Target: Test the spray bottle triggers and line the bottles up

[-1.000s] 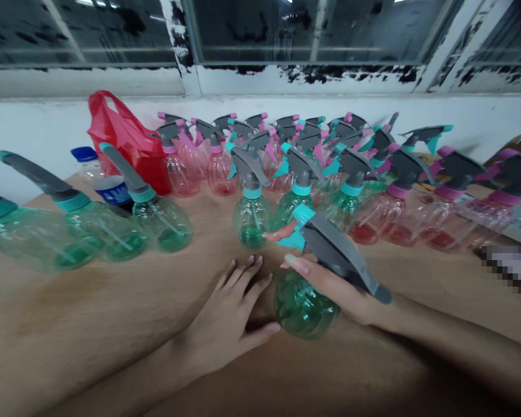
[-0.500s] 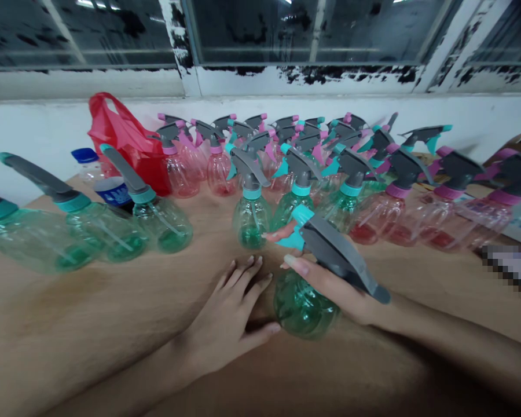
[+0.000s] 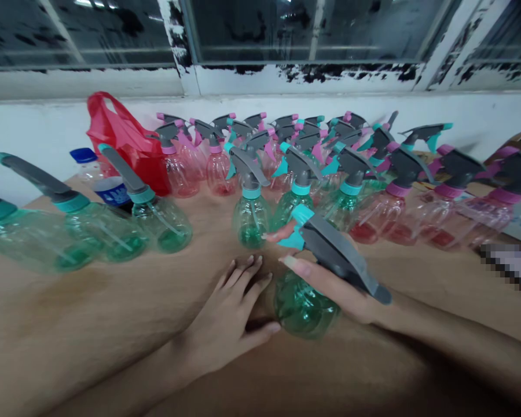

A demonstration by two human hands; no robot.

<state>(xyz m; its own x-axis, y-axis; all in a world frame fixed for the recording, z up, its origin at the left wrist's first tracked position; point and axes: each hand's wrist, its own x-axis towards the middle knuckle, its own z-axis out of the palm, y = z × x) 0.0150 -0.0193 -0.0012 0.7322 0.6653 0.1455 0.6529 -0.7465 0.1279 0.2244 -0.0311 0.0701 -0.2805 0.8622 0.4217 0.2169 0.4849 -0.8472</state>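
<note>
My right hand (image 3: 334, 284) is wrapped round the neck of a green spray bottle (image 3: 306, 307) with a grey and teal spray head, its fingers by the trigger. Flat on the wooden table (image 3: 125, 324) lies my left hand (image 3: 230, 318), fingers spread and holding nothing, its thumb close to that bottle's base. Just beyond both hands stands another green spray bottle (image 3: 252, 217), upright, in a row with more green ones and several pink ones (image 3: 375, 214).
Three green spray bottles (image 3: 162, 226) stand at the left. Behind them are a blue-capped bottle (image 3: 110, 188) and a red plastic bag (image 3: 125, 139). More spray bottles line the wall. A pixelated flat object (image 3: 512, 266) lies at the right edge.
</note>
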